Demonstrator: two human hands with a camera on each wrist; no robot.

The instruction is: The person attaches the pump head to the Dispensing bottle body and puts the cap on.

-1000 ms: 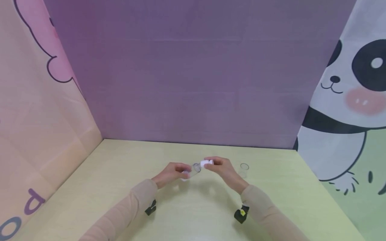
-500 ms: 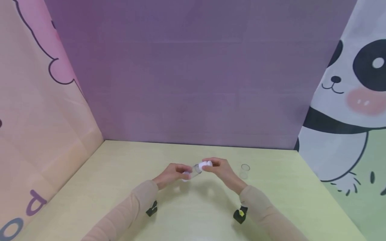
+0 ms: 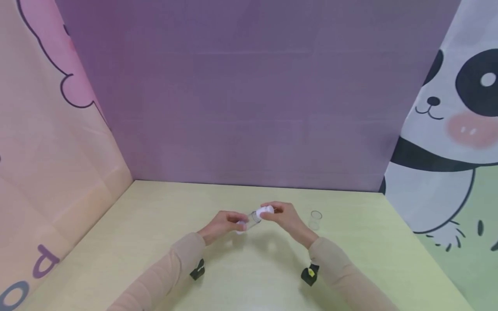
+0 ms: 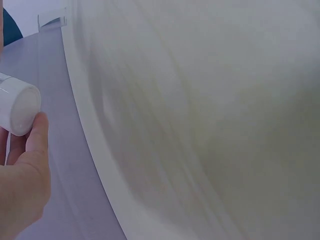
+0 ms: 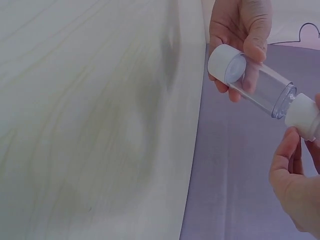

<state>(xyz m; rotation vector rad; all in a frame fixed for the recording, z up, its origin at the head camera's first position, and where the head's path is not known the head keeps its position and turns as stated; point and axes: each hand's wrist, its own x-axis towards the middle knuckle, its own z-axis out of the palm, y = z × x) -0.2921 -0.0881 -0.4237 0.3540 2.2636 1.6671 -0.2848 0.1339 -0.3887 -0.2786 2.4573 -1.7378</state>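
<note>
My left hand grips a clear plastic bottle round its white base, thumb along the clear wall. The bottle is held tilted above the table, neck up to the right. At the neck, my right hand pinches a white pump head between thumb and fingers. A short stretch of clear neck shows between the pump head and the bottle's shoulder. In the left wrist view the flat end of the white base faces the camera. The right wrist view cuts off the pump head's far end.
A clear cylindrical cap stands on the pale wooden table, right of my right hand. A purple backdrop rises behind the table's far edge, with printed cloth panels on both sides. Black wrist mounts hang below the sleeves.
The pump head has moved left and down along the bottle's axis, closer to the bottle's shoulder, in my right hand. My left hand has stayed nearly still.
</note>
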